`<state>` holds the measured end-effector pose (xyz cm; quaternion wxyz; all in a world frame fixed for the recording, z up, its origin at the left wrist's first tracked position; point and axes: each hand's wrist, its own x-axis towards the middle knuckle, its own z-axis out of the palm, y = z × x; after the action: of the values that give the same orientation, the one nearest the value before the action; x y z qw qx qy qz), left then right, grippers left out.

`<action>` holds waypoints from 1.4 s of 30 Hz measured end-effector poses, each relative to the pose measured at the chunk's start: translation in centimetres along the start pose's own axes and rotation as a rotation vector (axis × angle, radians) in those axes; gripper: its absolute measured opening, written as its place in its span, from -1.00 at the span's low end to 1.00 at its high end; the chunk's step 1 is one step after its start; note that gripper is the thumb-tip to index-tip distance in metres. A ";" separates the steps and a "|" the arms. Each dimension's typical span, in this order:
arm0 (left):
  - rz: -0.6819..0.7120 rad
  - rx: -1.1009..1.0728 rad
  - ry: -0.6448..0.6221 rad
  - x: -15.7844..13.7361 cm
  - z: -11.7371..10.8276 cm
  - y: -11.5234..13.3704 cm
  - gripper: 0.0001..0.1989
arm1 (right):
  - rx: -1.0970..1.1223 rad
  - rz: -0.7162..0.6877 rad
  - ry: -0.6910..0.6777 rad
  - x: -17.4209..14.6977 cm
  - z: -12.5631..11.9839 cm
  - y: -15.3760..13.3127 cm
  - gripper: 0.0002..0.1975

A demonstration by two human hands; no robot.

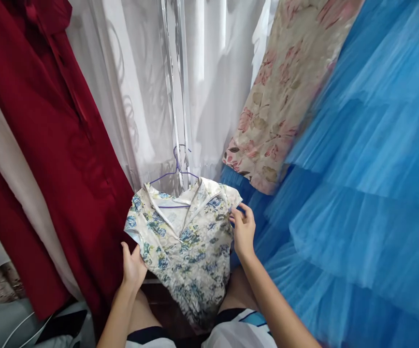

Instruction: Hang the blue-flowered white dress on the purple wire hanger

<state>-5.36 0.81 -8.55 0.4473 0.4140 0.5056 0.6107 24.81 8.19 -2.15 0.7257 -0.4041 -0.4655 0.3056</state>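
Spanning between right hand pinching sleeve and left hand, grip unclear: floral blouse.

The floral blouse is hiding the shoulder ends of the purple hanger and some fingertips of the left grip, while the fingers of the right grip are overlapping one another at the sleeve, leaving their hold unclear. The view's top edge is cutting off the red garment and the pink-flowered cloth, and the right edge is cropping the softly blurring blue tulle. At lower left, a dark flat object is showing too dimly to identify.
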 end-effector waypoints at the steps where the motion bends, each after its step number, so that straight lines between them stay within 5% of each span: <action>1: 0.028 -0.018 0.044 -0.2 -0.1 -0.7 -0.43 | -0.050 -0.045 0.100 -1.3 0.2 0.8 -0.56; 3: 0.112 -0.019 0.139 -0.6 0.2 -1.7 -0.46 | -0.140 -0.104 0.111 -4.3 1.2 2.2 -0.67; 7: 0.207 0.060 0.244 -1.5 2.1 -1.9 -0.59 | -0.204 0.036 -0.563 -9.2 4.3 3.8 -0.79; 9: 0.205 0.102 0.245 -2.2 2.7 -1.3 -0.62 | -0.206 0.058 -0.714 -10.1 5.7 4.0 -0.74; 12: 0.206 0.144 0.206 -3.4 2.8 -0.4 -0.59 | -0.178 0.044 -0.730 -9.8 6.8 4.3 -0.65; 18: 0.175 0.028 0.233 -4.4 2.0 -0.8 -0.53 | -0.152 0.237 -0.764 -8.3 7.2 5.4 -0.58; 26: 0.154 -0.087 0.278 -4.5 1.9 -1.3 -0.53 | -0.027 0.289 -0.906 -8.7 8.6 4.2 -0.77; 29: 0.164 -0.046 0.307 -4.6 1.8 -0.8 -0.56 | -0.112 0.274 -0.861 -9.2 9.0 4.6 -0.83; 35: 0.620 0.393 0.759 -5.6 3.1 -3.0 -0.46 | -0.215 0.257 -0.741 -10.0 7.7 5.1 -0.76; 40: 0.585 0.599 0.256 -4.8 7.4 -6.1 -0.68 | -0.090 0.365 -0.844 -10.0 5.4 3.1 -0.77; 42: 0.548 0.575 0.167 -4.2 8.7 -6.1 -0.83 | -0.075 0.374 -0.867 -9.2 4.8 2.1 -0.76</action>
<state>4.84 -0.53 -13.50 0.0915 0.5907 0.5613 0.5724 16.75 3.12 -6.72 0.3818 -0.3422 -0.6553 0.5547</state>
